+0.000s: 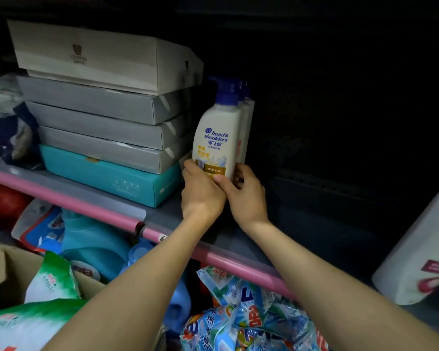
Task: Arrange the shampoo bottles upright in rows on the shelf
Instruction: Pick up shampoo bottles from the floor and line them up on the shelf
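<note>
Both hands, left (202, 192) & right (243, 192), curl round the base of the front bottle (217, 138), upright on the shelf (162, 219) just right of the box stack (99, 127); a hard shove could topple bottles behind, mostly hidden, count unclear, shelf back too dark.

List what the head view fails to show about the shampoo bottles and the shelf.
- Bottles behind the front shampoo bottle: only edges and pump tops show, so their count is unclear.
- Its base: covered by the left hand and right hand.
- Right part of the shelf: too dark to read.
- Box logo on the top box: too small.
</note>
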`<control>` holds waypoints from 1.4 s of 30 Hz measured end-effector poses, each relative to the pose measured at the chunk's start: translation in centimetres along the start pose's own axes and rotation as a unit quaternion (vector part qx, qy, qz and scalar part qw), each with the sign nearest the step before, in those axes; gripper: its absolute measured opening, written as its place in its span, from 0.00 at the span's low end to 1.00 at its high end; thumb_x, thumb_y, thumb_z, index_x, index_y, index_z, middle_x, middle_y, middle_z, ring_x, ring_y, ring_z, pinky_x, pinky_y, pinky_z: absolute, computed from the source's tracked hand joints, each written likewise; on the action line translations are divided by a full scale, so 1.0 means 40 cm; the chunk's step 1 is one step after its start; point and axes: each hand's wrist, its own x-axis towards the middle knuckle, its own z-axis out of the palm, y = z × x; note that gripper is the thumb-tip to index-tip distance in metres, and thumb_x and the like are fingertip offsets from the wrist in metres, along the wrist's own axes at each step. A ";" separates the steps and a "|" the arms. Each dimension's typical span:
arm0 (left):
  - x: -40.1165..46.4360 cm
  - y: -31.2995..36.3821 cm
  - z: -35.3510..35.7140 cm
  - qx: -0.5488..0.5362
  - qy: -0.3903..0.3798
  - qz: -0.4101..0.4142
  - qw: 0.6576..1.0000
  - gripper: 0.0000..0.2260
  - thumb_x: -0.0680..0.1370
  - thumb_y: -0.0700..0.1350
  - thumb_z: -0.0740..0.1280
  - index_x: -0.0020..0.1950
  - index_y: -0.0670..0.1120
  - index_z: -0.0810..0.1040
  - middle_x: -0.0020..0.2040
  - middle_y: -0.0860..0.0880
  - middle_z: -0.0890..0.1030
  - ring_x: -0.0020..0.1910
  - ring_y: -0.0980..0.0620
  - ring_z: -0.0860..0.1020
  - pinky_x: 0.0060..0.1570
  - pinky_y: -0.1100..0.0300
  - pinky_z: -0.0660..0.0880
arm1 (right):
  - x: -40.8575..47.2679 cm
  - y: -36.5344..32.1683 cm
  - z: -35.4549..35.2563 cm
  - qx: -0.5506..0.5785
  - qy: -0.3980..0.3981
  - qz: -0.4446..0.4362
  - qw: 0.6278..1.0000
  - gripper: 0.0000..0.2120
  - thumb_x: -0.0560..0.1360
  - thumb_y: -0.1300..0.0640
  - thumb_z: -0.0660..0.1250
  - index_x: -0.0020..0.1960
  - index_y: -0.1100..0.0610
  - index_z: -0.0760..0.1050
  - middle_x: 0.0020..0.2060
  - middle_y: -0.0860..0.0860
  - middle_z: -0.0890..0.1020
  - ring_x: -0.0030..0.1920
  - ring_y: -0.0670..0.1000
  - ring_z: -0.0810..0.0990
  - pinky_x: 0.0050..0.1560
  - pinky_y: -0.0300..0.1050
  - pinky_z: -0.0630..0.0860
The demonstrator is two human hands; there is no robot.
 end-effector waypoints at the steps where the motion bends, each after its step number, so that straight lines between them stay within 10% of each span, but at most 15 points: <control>1: 0.000 -0.002 0.000 0.004 -0.003 0.002 1.000 0.22 0.74 0.46 0.68 0.62 0.44 0.60 0.62 0.42 0.70 0.57 0.38 0.75 0.46 0.53 0.69 | -0.004 0.008 0.001 0.007 0.006 0.005 1.000 0.22 0.72 0.50 0.71 0.63 0.54 0.74 0.56 0.51 0.82 0.55 0.49 0.81 0.57 0.45 0.78; 21: 0.022 -0.003 0.001 0.007 -0.028 -0.001 1.000 0.28 0.70 0.48 0.72 0.62 0.43 0.61 0.62 0.41 0.72 0.59 0.40 0.75 0.54 0.51 0.72 | -0.002 0.022 0.002 0.002 0.024 0.016 1.000 0.21 0.73 0.49 0.70 0.63 0.54 0.75 0.56 0.52 0.82 0.56 0.51 0.81 0.59 0.51 0.77; 30: -0.043 0.057 -0.070 0.058 -0.077 -0.038 0.995 0.30 0.75 0.50 0.68 0.69 0.39 0.60 0.68 0.38 0.66 0.66 0.39 0.68 0.61 0.52 0.68 | -0.066 -0.038 -0.078 -0.079 0.011 0.085 0.993 0.21 0.78 0.51 0.63 0.69 0.55 0.69 0.57 0.52 0.81 0.57 0.52 0.78 0.51 0.38 0.70; 37: -0.301 0.208 -0.096 -0.008 -0.150 0.077 0.986 0.15 0.81 0.47 0.58 0.66 0.47 0.72 0.63 0.46 0.77 0.62 0.47 0.74 0.51 0.63 0.65 | -0.279 -0.166 -0.333 -0.200 -0.102 0.053 0.973 0.19 0.75 0.60 0.60 0.65 0.49 0.69 0.53 0.48 0.80 0.52 0.50 0.79 0.47 0.42 0.74; 42: -0.444 0.339 -0.075 -0.040 -0.235 0.161 0.958 0.15 0.77 0.42 0.61 0.63 0.49 0.75 0.60 0.50 0.78 0.59 0.51 0.76 0.57 0.60 0.71 | -0.376 -0.240 -0.539 -0.234 -0.026 -0.019 0.972 0.11 0.75 0.61 0.62 0.54 0.51 0.75 0.41 0.40 0.79 0.46 0.43 0.79 0.51 0.44 0.77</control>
